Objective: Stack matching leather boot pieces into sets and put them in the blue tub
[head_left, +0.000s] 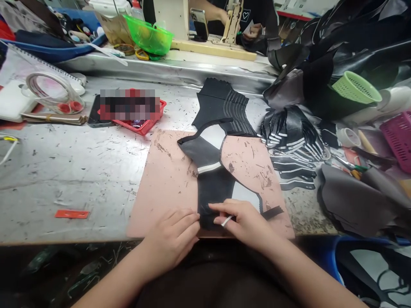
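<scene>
A black leather piece with light grey inserts (pixel 215 190) lies across the pink board, and a white strip crosses its middle. My left hand (pixel 176 231) rests on the board at the piece's lower left edge, its fingers laid side by side, fingertips touching the black material. Over the piece's lower part is my right hand (pixel 242 218). Its thumb and fingers pinch a small narrow white strip (pixel 226 221), and the index finger reaches out over the black surface. Beside the right wrist a black zigzag-cut tab (pixel 272 212) sticks out from the piece.
Under the work is a pink board (pixel 170 184). Stacked black pieces (pixel 218 102) lie beyond it, with black strips with white ends (pixel 289 137) on the right. A red basket (pixel 141 126) and an orange strip (pixel 71 214) are left. Across the table a person's hands (pixel 252 32) show.
</scene>
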The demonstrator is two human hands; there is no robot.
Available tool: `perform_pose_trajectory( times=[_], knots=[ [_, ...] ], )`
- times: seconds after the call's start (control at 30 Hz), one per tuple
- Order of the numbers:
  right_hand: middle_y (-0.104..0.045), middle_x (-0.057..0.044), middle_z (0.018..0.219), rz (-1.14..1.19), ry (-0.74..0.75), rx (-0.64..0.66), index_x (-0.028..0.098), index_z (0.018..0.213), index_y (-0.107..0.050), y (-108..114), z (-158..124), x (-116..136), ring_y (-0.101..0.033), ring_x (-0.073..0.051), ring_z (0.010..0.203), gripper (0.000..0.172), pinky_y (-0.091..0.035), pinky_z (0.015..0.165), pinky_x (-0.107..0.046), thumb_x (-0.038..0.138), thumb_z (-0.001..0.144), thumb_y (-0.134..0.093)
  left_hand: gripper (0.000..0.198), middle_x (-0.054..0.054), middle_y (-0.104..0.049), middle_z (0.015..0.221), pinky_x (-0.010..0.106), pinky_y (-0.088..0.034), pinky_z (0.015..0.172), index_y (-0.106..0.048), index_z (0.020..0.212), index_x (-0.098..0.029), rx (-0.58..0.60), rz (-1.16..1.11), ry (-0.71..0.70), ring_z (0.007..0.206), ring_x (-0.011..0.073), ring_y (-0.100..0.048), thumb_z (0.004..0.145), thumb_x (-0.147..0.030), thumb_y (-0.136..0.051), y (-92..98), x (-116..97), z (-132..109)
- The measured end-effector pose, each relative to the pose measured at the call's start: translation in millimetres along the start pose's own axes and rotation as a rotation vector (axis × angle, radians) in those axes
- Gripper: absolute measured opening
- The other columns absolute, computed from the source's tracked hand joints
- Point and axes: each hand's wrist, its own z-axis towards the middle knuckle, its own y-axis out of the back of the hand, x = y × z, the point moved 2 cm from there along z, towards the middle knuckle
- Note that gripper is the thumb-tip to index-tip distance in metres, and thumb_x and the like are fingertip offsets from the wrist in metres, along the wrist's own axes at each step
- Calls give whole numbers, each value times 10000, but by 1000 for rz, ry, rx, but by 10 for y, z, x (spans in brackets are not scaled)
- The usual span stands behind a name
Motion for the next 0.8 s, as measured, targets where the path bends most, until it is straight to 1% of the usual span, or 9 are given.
perform_pose_trajectory(
  times=[0.07, 0.1, 0.17, 0.23, 0.4, 0.53, 0.63, 0.73, 0.8],
  knots=[
    [-622, -4, 697, 3, -46, 25, 179, 774, -657, -21, 53, -9, -585, -135, 660, 75, -461, 620, -246, 125, 740, -616, 173, 96, -647, 1032, 357, -474, 847, -596, 960, -111, -15, -15, -4, 983, 221, -566, 862, -125, -455, -5, 8, -18],
    [-616, 0, 679, 5, -63, 33, 177, 700, -629, -27, 67, -12, -581, -133, 652, 59, -455, 609, -242, 126, 730, -622, 171, 96, -650, 1032, 357, -474, 852, -599, 959, -108, -24, -20, -8, 982, 221, -570, 860, -125, -461, -9, 10, -27],
    [-602, 4, 658, -3, -77, 42, 176, 631, -578, -33, 81, -14, -570, -130, 640, 114, -445, 594, -239, 129, 725, -621, 166, 95, -655, 1034, 358, -477, 860, -607, 950, -108, -41, -22, -17, 978, 221, -579, 859, -132, -469, -18, 12, -42],
    [-590, 5, 654, -19, -66, 50, 177, 628, -564, -32, 85, -11, -562, -130, 635, 120, -439, 590, -241, 127, 726, -612, 169, 95, -659, 1032, 366, -484, 854, -614, 957, -109, -56, -15, -27, 972, 229, -586, 862, -154, -481, -29, 17, -49],
    [-580, 6, 655, -45, -59, 56, 185, 629, -555, -25, 116, -11, -552, -129, 628, 121, -432, 577, -238, 125, 723, -600, 261, 104, -661, 1021, 386, -495, 839, -584, 1092, -86, -57, 15, -53, 969, 244, -592, 858, -178, -512, -47, 30, -46],
    [-577, 6, 653, -85, -48, 54, 187, 637, -553, -28, 145, -15, -550, -128, 619, 115, -427, 565, -235, 133, 731, -592, 259, 101, -662, 990, 367, -488, 844, -587, 1082, -74, -68, 53, -61, 947, 223, -592, 852, -169, -515, -57, 21, -34],
    [-574, 10, 647, -132, -24, 42, 192, 643, -548, -49, 136, -15, -554, -125, 607, 118, -427, 549, -224, 129, 738, -578, 249, 93, -647, 1036, 369, -465, 852, -601, 1055, -89, -51, 122, -116, 961, 225, -577, 830, -119, -499, -74, 1, -21],
    [-584, 0, 679, -256, 16, -3, 195, 682, -546, -74, 81, -8, -565, -130, 597, 96, -430, 539, -228, 144, 763, -553, 261, 83, -633, 1084, 391, -435, 827, -629, 998, -121, 4, 220, -178, 939, 248, -574, 834, -122, -427, -92, -34, -4],
    [-596, -21, 713, -394, 50, -68, 191, 743, -558, -66, 26, 1, -579, -148, 602, 48, -428, 529, -243, 192, 788, -545, 292, 82, -639, 1070, 395, -409, 837, -623, 1035, -118, 11, 276, -194, 907, 246, -574, 851, -160, -401, -97, -66, 7]
  ],
)
